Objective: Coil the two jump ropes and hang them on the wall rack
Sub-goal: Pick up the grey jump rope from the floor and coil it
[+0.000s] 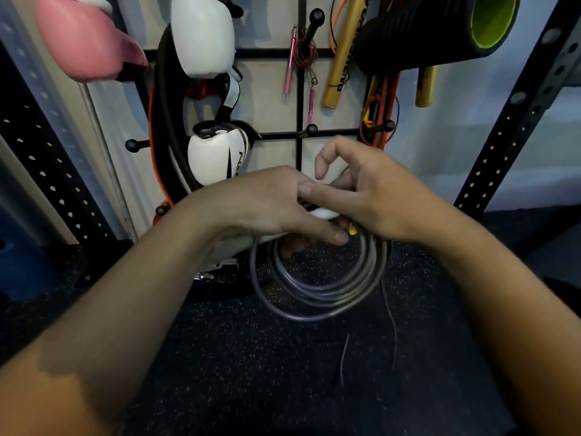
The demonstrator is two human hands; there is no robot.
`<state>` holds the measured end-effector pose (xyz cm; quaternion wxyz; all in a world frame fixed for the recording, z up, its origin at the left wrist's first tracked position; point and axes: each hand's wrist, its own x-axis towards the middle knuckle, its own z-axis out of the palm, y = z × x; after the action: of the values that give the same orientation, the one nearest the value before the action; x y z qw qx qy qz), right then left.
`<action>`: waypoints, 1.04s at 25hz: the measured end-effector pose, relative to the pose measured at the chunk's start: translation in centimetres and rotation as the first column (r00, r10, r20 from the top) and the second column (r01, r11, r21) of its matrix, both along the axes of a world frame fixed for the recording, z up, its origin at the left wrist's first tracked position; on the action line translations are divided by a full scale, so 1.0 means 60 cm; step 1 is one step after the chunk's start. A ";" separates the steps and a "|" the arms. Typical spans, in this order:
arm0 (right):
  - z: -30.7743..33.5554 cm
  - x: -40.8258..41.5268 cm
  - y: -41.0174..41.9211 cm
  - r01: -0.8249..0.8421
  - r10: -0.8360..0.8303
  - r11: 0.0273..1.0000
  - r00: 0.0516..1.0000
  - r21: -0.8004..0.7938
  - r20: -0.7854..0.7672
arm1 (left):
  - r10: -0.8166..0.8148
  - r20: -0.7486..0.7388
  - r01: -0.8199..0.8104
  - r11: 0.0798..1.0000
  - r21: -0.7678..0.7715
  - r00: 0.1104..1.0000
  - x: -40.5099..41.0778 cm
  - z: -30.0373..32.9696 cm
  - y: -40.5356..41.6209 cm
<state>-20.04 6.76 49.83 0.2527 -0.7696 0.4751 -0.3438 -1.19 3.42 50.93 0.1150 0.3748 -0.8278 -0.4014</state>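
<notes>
Beyond both hands the wall rack [300, 89] fills the wall — a black grid with knobbed pegs, bearing white boxing gloves [217, 152], a black-and-green foam roller [440, 29], and a pink-handled jump rope [301, 55] looped on a peg above the grip. Just below the hands hangs the grey jump rope [317, 294], wound in several loops over the speckled floor. The left hand [267, 206] is closed on the coil's top and a white handle [323, 213]. The right hand [371, 196] touches it — fingers loosely curled, its hold unclear.
</notes>
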 end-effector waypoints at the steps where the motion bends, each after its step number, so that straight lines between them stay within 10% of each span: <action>1: -0.005 0.001 -0.001 -0.024 0.024 1.000 1.000 -0.017 0.016 | -0.001 -0.047 0.004 0.998 0.061 0.999 -0.006 -0.009 0.002; 9: 0.003 -0.019 0.008 0.240 -0.240 0.971 0.970 -0.005 0.032 | 0.080 -0.327 -0.030 0.987 0.155 0.942 0.015 -0.013 -0.011; 14: -0.048 -0.082 -0.008 -0.057 -0.034 0.978 0.905 0.199 0.424 | 0.289 -0.796 -0.056 0.950 0.307 0.532 0.001 -0.018 -0.016; 19: -0.083 -0.033 0.004 -0.117 -0.048 0.956 0.840 0.267 0.540 | 0.543 -0.837 -0.087 0.839 0.538 0.061 -0.032 -0.015 0.002; 23: -0.084 0.054 0.031 -0.255 -0.021 0.917 0.738 0.308 0.674 | 0.592 -0.799 -0.198 0.775 0.601 -0.105 -0.054 -0.032 0.024; 26: -0.081 0.090 0.047 -0.091 -0.157 0.956 0.643 0.279 0.750 | 0.602 -0.796 -0.366 0.729 0.579 -0.060 -0.060 -0.053 0.034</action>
<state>-14.67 9.60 44.99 0.5336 -0.4970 0.3831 -0.5670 -4.80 5.48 47.73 0.7117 0.3054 -0.3182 -0.5467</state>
